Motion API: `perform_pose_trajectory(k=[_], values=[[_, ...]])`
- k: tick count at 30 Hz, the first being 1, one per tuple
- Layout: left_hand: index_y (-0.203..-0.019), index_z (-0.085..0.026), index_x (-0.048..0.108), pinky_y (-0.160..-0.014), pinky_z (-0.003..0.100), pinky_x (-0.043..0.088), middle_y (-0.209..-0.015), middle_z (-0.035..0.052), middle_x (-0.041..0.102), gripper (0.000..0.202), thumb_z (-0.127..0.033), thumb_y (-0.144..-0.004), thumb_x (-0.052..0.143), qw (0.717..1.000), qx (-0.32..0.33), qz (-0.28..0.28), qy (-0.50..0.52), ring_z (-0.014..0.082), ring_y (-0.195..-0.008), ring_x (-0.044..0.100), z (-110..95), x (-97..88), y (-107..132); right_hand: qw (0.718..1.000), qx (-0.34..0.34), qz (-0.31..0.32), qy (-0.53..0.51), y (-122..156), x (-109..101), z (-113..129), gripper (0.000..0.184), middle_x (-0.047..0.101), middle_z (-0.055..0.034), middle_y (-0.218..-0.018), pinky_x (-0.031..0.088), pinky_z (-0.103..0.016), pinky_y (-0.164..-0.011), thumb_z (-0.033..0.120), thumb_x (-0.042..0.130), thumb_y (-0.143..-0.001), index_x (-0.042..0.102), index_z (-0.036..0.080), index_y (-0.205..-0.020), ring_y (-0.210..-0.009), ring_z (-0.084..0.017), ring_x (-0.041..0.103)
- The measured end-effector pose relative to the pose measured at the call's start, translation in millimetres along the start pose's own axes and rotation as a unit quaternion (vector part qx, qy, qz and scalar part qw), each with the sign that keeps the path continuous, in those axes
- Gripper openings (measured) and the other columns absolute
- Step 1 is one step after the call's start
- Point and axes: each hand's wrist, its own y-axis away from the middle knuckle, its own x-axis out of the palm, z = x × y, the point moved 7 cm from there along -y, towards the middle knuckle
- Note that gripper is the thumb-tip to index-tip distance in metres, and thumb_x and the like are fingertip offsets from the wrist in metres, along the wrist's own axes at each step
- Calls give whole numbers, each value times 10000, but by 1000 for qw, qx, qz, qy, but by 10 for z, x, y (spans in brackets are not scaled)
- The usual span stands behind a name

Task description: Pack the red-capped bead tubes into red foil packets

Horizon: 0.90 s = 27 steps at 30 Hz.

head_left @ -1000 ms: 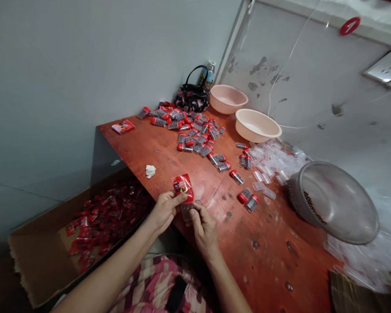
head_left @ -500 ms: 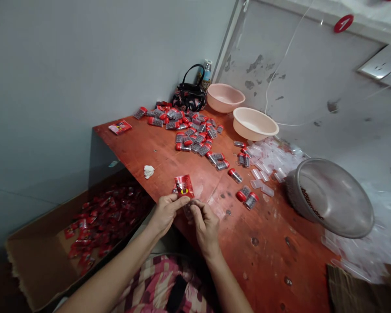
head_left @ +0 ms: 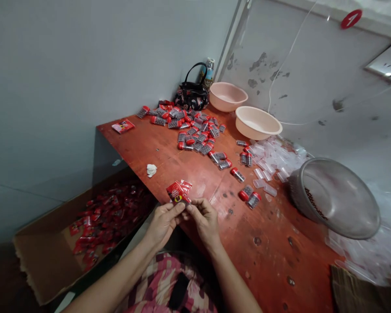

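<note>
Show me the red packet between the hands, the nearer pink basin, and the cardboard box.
Red packet (head_left: pixel 177 191): head view, on its printed front.
Nearer pink basin (head_left: pixel 257 134): head view, on its outer wall.
Cardboard box (head_left: pixel 44 271): head view, on its bare side.

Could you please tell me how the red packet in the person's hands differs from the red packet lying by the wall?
The held packet is pinched up between the left hand and right hand, above the table, while the wall-side packet lies flat on it. The held packet looks creased; the wall-side packet looks smoother. Both are red and printed.
</note>
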Motion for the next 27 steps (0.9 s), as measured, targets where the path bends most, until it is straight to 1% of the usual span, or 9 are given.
perform_pose_trajectory(k=[5,8,10,13,15,17,21,24,27], values=[[-767,-89,657,-744,342,501,-837,121,692,207,-262,-654,682,996,56,-55,38,230,-807,637,-218,-206,126,999,15,28,-8,-44,140,-18,176,619,16,-623,505,-260,-533,298,621,-721,554,176,-828,-532,-124,588],[-920,-132,631,-753,351,507,-985,136,664,403,-459,-688,595,982,116,-130,71,254,-925,608,-408,-492,216,1000,-1,10,-6,-51,50,12,164,612,16,-617,496,-242,-515,290,602,-739,550,169,-836,-526,-114,583],[-1013,-153,605,-702,339,522,-991,138,661,466,-480,-682,586,980,122,-156,2,261,-912,614,-447,-595,225,1000,-4,-2,1,-61,-42,12,149,612,11,-638,486,-230,-504,292,581,-758,549,168,-834,-531,-109,581],[-971,-208,643,-801,319,482,-1083,94,630,385,-282,-600,710,955,165,-139,-202,263,-1058,532,-499,-499,111,1000,1,-8,21,-68,-127,-11,149,611,5,-666,472,-218,-490,305,560,-775,547,166,-828,-541,-107,578],[-880,-261,673,-929,334,385,-1175,42,577,380,-160,-522,752,923,223,-107,-296,255,-1213,370,-538,-331,-11,999,4,-5,39,-59,-135,-22,152,601,7,-651,464,-216,-489,309,551,-781,548,162,-817,-533,-104,569],[-808,-287,683,-1003,396,267,-1163,30,582,377,-95,-492,756,907,246,-83,-332,252,-1268,267,-529,-213,-145,998,7,3,59,-45,-121,-27,148,588,13,-621,456,-213,-493,305,540,-789,554,159,-810,-525,-102,556],[-766,-314,684,-1043,436,87,-1099,17,621,326,-68,-554,713,880,265,-78,-387,229,-1268,272,-483,-163,-298,996,3,4,94,-73,-131,-13,135,570,20,-600,434,-202,-495,291,527,-795,561,161,-797,-522,-98,534],[-755,-309,688,-1050,410,52,-1058,19,644,289,-76,-585,694,853,293,-82,-424,214,-1247,314,-467,-162,-314,992,-19,-4,127,-178,-162,17,137,578,16,-639,431,-209,-528,291,513,-798,569,166,-806,-562,-105,536],[-730,-302,689,-1045,432,77,-1007,30,665,238,-111,-588,699,850,314,-91,-414,229,-1221,358,-473,-182,-315,986,-45,-10,159,-296,-164,48,148,596,8,-689,433,-224,-577,296,508,-791,582,170,-818,-629,-123,550]])
